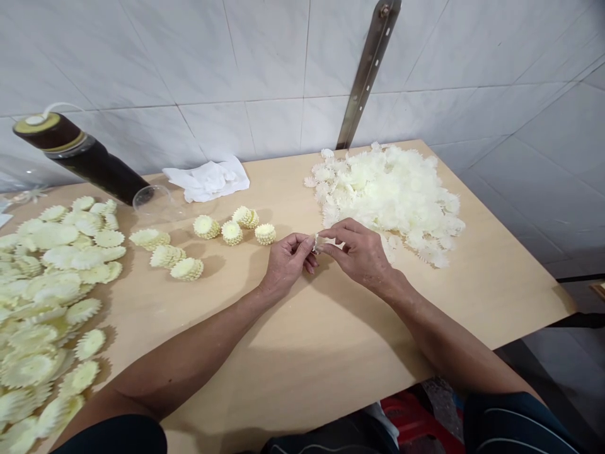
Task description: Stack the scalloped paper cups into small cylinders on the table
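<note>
Between the fingertips of both hands is a small pale flower-shaped piece [316, 242] with a toothed edge, mostly hidden by the fingers. My left hand [289, 260] pinches it from the left, closed. From the right, my right hand [359, 250] pinches the same piece with thumb and forefinger. Just beyond my right hand lies a heap of thin whitish flower-shaped pieces [387, 189]. Left of my left hand stand several short stacks of pale yellow toothed discs [265, 234].
A large pile of pale yellow toothed discs [51, 296] covers the table's left side. A dark bottle [104, 164] with a strap, a clear plastic cup [154, 200] and crumpled white tissue [208, 180] lie by the tiled wall. A metal bracket [368, 75] rises behind the table [293, 378].
</note>
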{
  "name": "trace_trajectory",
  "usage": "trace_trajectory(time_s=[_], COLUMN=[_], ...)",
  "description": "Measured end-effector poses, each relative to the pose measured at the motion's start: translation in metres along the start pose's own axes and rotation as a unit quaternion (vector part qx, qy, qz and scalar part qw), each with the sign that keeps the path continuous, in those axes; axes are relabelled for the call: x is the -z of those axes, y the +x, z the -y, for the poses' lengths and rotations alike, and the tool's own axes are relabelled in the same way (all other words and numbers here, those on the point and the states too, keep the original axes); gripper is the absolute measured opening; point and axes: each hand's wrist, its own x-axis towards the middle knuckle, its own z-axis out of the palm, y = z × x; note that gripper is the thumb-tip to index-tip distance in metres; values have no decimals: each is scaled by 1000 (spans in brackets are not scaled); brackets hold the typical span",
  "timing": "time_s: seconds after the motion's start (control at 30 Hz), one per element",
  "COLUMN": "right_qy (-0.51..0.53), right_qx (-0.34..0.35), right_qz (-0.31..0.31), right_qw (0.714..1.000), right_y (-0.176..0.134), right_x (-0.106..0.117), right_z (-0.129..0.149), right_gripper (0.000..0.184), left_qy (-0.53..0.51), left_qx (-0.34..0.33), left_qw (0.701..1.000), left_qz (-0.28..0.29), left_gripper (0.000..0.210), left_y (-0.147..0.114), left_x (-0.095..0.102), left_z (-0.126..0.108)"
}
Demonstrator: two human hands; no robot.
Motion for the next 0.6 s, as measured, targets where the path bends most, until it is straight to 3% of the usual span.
trace_trajectory(time_s=[0.2,0.43,0.6], right_qy=[60,103,111], right_qx=[-77,-126,-52], right_qz=[26,-24,-83], right_qw=[995,986,989], right_y=[0,2,3], right_x=[-4,-2,1], right_z=[-1,5,20], right_gripper=[7,12,10], left_qy=[-2,-41,-71], left_qx=[6,12,25], left_qw=[1000,999,997], left_qz=[27,5,-9], left_gripper=[49,51,53], left_y=[-1,1,8], left_x=[0,-1,0], left_z=[-4,-2,0])
